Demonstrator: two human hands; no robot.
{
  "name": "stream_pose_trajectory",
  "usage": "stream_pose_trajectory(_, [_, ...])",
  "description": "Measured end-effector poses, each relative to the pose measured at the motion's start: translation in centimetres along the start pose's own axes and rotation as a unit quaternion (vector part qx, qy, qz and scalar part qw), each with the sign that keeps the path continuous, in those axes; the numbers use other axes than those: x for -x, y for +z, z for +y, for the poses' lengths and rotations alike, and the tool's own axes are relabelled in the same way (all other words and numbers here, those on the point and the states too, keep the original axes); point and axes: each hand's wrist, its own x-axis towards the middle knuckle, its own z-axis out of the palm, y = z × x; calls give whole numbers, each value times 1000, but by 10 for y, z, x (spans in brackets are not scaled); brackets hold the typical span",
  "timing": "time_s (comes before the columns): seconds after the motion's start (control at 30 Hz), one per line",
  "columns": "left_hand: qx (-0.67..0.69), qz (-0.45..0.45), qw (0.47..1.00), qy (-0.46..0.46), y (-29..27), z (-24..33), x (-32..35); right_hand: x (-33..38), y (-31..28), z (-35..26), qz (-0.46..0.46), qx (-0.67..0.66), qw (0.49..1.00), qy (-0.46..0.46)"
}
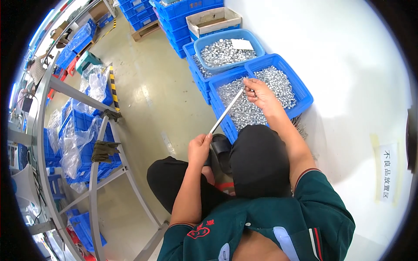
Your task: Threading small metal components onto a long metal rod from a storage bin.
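A thin straight silvery rod point(228, 109) slants between my two hands, its far end up to the right. My left hand point(200, 148) pinches the near end, just above my knees. At the far end, the closed fingers of my right hand point(260, 93) grip the rod; whether a small part is also between them cannot be made out. Below my right hand stands a blue plastic crate point(305, 96), full of small shiny metal parts point(273, 78). These pieces look like short fittings, too small to name surely.
Behind the crate, a lighter blue basin point(197, 48) holds more metal parts and a white card point(242, 44). Stacked blue crates point(176, 32) and an open box point(213, 21) stand farther back. A metal frame point(93, 174) rises at left; a white wall point(348, 108) borders the right.
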Motion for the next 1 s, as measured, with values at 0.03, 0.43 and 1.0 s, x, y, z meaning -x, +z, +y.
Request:
stream_pose_trajectory(0.03, [-15, 12, 1000, 0, 1, 3, 1, -1, 0, 1, 12, -20, 1000, -3])
stream_pose_trajectory(0.43, [145, -47, 988, -34, 3, -6, -3, 8, 5, -5, -64, -129, 990, -5])
stream_pose_trajectory(1.0, [83, 8, 997, -6, 9, -9, -6, 9, 6, 1, -20, -43, 999, 22])
